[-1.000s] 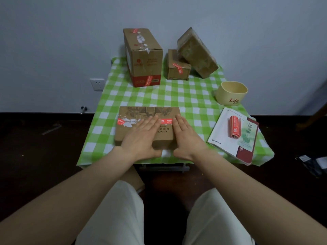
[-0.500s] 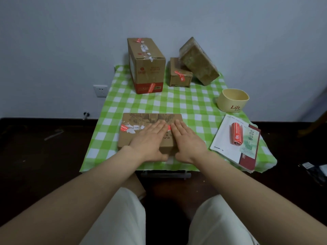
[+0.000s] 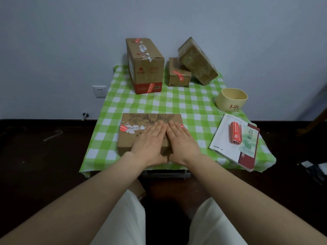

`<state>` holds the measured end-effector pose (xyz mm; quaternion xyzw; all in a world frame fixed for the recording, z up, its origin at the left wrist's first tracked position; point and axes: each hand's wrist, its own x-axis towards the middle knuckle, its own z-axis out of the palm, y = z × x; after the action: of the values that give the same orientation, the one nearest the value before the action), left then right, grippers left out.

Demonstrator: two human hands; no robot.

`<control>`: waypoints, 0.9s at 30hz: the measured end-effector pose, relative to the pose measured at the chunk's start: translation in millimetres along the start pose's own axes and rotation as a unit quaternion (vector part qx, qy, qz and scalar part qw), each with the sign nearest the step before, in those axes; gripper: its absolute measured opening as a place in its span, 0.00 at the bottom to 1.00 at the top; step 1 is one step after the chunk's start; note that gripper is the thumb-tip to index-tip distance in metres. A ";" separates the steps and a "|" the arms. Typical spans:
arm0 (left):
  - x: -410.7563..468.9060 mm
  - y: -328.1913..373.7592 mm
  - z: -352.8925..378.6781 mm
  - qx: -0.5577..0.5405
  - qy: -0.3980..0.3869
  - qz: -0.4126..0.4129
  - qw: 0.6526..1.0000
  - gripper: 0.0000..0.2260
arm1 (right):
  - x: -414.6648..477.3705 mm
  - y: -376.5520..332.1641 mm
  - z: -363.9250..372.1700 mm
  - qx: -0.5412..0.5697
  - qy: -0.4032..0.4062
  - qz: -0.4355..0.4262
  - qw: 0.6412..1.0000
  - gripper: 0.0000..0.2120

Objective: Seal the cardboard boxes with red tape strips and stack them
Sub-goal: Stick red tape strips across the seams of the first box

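Surface: a small table under a green-and-white checked cloth (image 3: 177, 103) stood against a pale wall, with dark floor around it.
Flat box (image 3: 129, 140): it lay at the near edge of the cloth, long side toward the person. A red tape strip (image 3: 123, 127) crossed its top beside torn white label scraps.
Left hand (image 3: 150, 142): palm down on the box top, fingers straight and together, pressing and grasping nothing.
Right hand (image 3: 182, 140): also flat and ungrasping, just beside the left, its fingertips over the strip's right part.
Handling: the box looked like stiff, matte cardboard, probably light and not slippery. Its contents were hidden, so its weight could not be told. The broad top would likely give a little under pressure.
Where to hold: the two short ends seemed best, one palm on each, keeping the box level and the fingers off the fresh strip.
Back row: a tall box (image 3: 146, 68) stood upright with red tape on top and front. A small box (image 3: 178, 76) sat beside it, and a wrapped box (image 3: 198, 61) leaned tilted against the small one.
Right side: a cream tub (image 3: 231, 99) stood near the edge. A booklet (image 3: 228, 138) carried the red tape roll (image 3: 235, 134) and overhung the table corner.
In the way: only bare cloth lay between the flat box and the back row. The leaning box would make a poor base until it was laid flat, and the tub and booklet crowded any swing to the right.
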<state>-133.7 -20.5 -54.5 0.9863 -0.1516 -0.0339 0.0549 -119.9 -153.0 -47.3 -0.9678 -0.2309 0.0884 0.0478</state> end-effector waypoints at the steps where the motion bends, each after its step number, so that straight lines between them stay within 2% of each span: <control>1: -1.3 -3.7 -1.9 0.007 -0.006 0.002 1.000 0.47 | -1.5 3.8 -1.3 -0.001 -0.005 -0.001 1.000 0.46; 4: -8.6 -15.8 -2.2 0.032 -0.005 0.005 0.999 0.45 | -5.9 14.2 -2.2 0.003 0.004 0.016 1.000 0.46; 7: -10.7 -13.2 0.9 0.011 0.007 -0.017 1.000 0.44 | -8.2 11.0 -0.6 0.034 0.004 0.026 0.999 0.46; 12: -7.0 -16.6 -9.4 -0.096 -0.032 -0.030 0.994 0.40 | -6.1 7.5 -7.0 0.180 -0.017 0.064 0.981 0.43; 14: -9.6 -17.5 -19.2 -0.246 -0.034 -0.079 0.966 0.34 | -8.5 4.4 -11.9 0.307 -0.002 0.113 0.945 0.38; 16: -12.2 -22.9 -24.9 -0.350 0.052 -0.140 0.925 0.30 | -11.9 5.7 -19.2 0.407 0.022 0.141 0.902 0.31; 18: -16.3 -38.1 -21.0 -0.316 0.154 -0.225 0.909 0.29 | -15.1 8.7 -21.3 0.441 0.013 0.160 0.883 0.32; 19: -17.7 -46.3 -17.2 -0.301 0.172 -0.276 0.897 0.30 | -14.9 9.6 -20.9 0.450 0.010 0.163 0.878 0.32; 21: -22.6 -54.5 -10.4 -0.337 0.144 -0.364 0.856 0.27 | -13.2 6.9 -19.6 0.456 0.007 0.162 0.875 0.31; 23: -25.4 -51.8 -8.8 -0.397 0.133 -0.374 0.828 0.22 | -8.8 4.0 -24.6 0.462 0.011 0.156 0.873 0.28; 27: -31.6 -38.9 -11.8 -0.405 0.183 -0.330 0.832 0.21 | 5.1 13.5 -44.5 0.449 0.070 0.173 0.874 0.27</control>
<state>-151.4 27.1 -45.9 0.8551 0.2235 0.0726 0.4621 -100.9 -165.0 -6.2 -0.8701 0.0082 0.1220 0.4774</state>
